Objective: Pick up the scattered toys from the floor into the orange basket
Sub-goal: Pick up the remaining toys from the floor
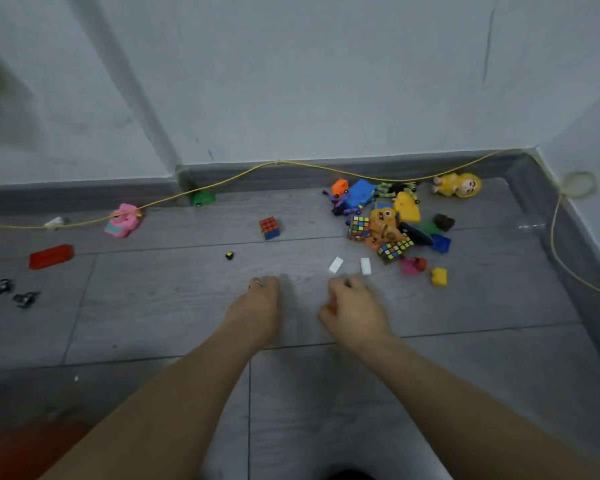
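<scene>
Both hands low over floor (153, 306). Left hand (257, 303) and right hand (352, 306) loosely curled, holding nothing visible; white blocks (336, 265) just ahead, likely next pickup.

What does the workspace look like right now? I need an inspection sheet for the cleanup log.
Surface: grey plank floor.
Job's things: toy pile near the corner; Rubik's cube, pink toy car, red block, two white blocks apart; orange basket blurred at lower left.
Clutter: nothing seen.
Grippers: left hand and right hand low over the floor, fingers curled, grip unclear.
Cables: yellow cord along the baseboard.
Surroundings: pale walls.
</scene>
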